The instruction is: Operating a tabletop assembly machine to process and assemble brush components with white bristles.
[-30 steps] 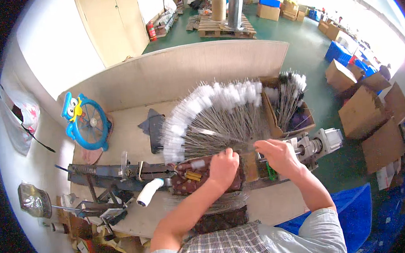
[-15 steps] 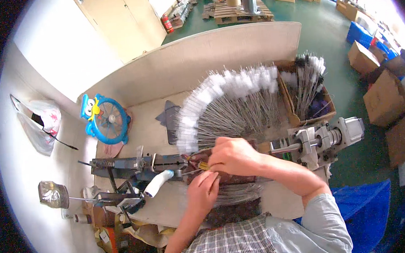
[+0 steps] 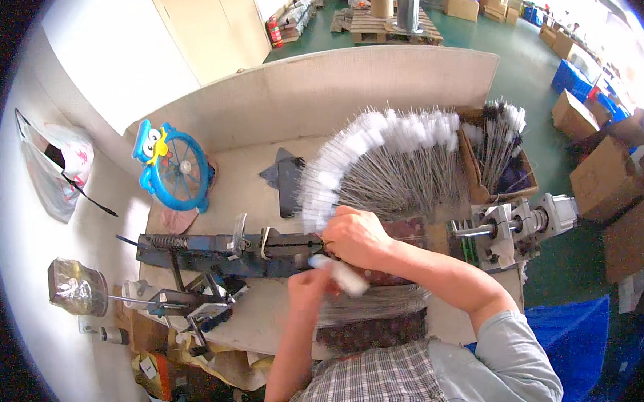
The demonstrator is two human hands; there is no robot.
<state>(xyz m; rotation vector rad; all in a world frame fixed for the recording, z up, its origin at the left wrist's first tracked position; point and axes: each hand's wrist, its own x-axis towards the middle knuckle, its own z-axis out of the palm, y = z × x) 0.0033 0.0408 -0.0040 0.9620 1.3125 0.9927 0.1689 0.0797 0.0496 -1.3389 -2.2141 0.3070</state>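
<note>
My right hand is closed at the end of the dark metal rail of a bench machine. What its fingers pinch is hidden. Just to its left and nearer to me, my left hand is against a white lever handle. Motion smears both handle and fingers, so I cannot tell whether they wrap round it. Beyond my right hand, many thin wire-stemmed brushes with white bristle heads lie fanned out. Bare wires lie in a bundle on the near side of the bench.
A cardboard box at the right holds black and white brushes. A motor with a chuck stands at the right bench end. A blue toy-like wheel and a dark flat phone-like object lie behind the rail. A low board borders the back.
The white lever handle has swung to the right, toward my right hand. My left hand has shifted slightly left and away from my right hand's fingertips. The whole view has shifted a little.
</note>
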